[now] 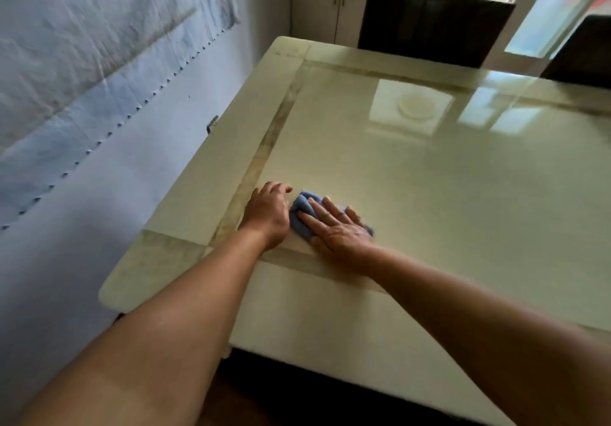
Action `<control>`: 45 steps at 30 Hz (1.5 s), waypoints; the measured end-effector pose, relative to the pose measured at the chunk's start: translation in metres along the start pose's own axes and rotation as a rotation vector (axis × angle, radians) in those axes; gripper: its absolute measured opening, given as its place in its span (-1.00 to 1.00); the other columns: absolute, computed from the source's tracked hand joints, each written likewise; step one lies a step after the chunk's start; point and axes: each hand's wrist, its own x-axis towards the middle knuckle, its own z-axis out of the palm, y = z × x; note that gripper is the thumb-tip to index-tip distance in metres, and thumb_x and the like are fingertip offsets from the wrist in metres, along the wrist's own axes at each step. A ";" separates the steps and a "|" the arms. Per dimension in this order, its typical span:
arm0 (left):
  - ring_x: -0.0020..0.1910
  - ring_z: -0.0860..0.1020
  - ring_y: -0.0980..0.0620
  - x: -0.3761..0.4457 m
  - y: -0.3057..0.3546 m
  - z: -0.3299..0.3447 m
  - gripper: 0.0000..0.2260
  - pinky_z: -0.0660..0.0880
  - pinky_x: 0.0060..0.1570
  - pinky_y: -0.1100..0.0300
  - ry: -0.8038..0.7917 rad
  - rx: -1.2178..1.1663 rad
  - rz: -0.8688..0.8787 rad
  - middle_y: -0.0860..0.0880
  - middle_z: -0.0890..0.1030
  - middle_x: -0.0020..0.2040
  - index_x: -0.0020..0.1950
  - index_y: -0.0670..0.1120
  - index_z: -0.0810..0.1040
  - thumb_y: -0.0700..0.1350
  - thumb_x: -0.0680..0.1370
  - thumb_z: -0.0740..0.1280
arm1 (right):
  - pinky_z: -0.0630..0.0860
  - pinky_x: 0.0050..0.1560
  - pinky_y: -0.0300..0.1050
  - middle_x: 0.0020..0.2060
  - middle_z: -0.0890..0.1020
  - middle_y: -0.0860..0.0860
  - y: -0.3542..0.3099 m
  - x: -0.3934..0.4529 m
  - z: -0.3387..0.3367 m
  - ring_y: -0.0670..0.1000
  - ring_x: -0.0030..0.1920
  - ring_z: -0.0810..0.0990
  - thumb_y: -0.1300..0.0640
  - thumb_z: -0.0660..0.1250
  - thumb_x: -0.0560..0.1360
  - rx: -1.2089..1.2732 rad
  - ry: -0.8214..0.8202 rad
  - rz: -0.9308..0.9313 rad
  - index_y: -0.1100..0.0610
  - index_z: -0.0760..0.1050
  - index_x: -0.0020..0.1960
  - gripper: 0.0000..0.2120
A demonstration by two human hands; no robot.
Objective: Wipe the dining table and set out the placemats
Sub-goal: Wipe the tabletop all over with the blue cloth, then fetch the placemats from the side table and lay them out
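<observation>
While both bare forearms reach forward over glossy cream rectangular table (413, 194): right hand (334, 227) flat, fingers straight, pressing crumpled blue cloth (302, 210); left hand (267, 210) beside, fingers curled, touching cloth's edge. Beyond, dark chair backs (433, 25).

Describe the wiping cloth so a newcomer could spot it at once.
Start at the glossy cream dining table, then go to its near-left corner where both hands meet. The cloth lies flat beneath the right hand, beside the left hand; it is the only blue item on the tabletop.
</observation>
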 end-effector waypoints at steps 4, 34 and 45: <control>0.37 0.32 -0.12 -0.029 0.017 -0.008 -0.68 0.18 0.36 0.13 -0.110 -0.023 -0.062 -0.15 0.43 0.35 0.33 -0.14 0.40 -0.18 0.59 0.08 | -0.25 0.46 0.02 0.54 -0.09 -0.11 -0.043 -0.047 0.028 -0.02 0.52 -0.21 -0.05 -0.01 0.63 0.062 0.006 -0.080 -0.18 -0.03 0.52 -0.52; 0.06 0.55 -0.12 -0.169 0.271 -0.052 -0.64 0.54 0.12 -0.02 -0.295 -0.658 0.247 -0.21 0.53 0.13 0.24 -0.10 0.49 -0.37 0.50 0.19 | 0.46 0.04 -0.10 0.10 0.58 0.10 0.021 -0.281 -0.124 0.11 0.05 0.55 0.25 0.24 0.46 0.504 0.795 0.296 0.07 0.47 0.18 -0.70; -0.02 0.56 -0.14 -0.273 0.495 0.040 -0.79 0.53 0.04 -0.03 -0.160 -0.507 0.407 -0.18 0.60 0.02 0.12 -0.13 0.51 -0.25 0.56 0.14 | 0.44 -0.03 -0.13 0.04 0.57 0.14 0.165 -0.495 -0.137 0.11 0.02 0.54 0.13 0.32 0.50 0.355 0.976 0.426 0.19 0.48 0.16 -0.74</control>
